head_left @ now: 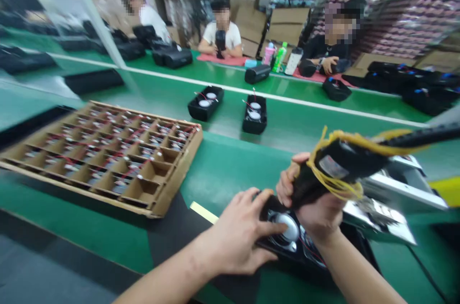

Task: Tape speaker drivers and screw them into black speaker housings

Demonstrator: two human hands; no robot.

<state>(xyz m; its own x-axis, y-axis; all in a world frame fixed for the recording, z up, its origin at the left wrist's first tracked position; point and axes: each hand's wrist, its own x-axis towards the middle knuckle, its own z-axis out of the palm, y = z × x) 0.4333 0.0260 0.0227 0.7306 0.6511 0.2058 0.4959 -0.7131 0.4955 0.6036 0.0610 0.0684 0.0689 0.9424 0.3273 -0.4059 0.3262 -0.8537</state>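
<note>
A black speaker housing (pixel 287 241) with a round silver driver lies on a dark mat in front of me. My left hand (pixel 240 232) rests on its left side, fingers spread over the edge and touching it. My right hand (pixel 316 203) is closed round the black handle of a power tool (pixel 341 165) wrapped in yellow coiled cord, held just above the housing. The tool's tip is hidden behind the hand.
A cardboard divider tray (pixel 108 155) full of small wired parts sits to the left. Two black housings (pixel 206 102) (pixel 255 113) ride on the green belt beyond. A metal fixture (pixel 391 198) stands at right. Three people sit across the line among boxes and bottles.
</note>
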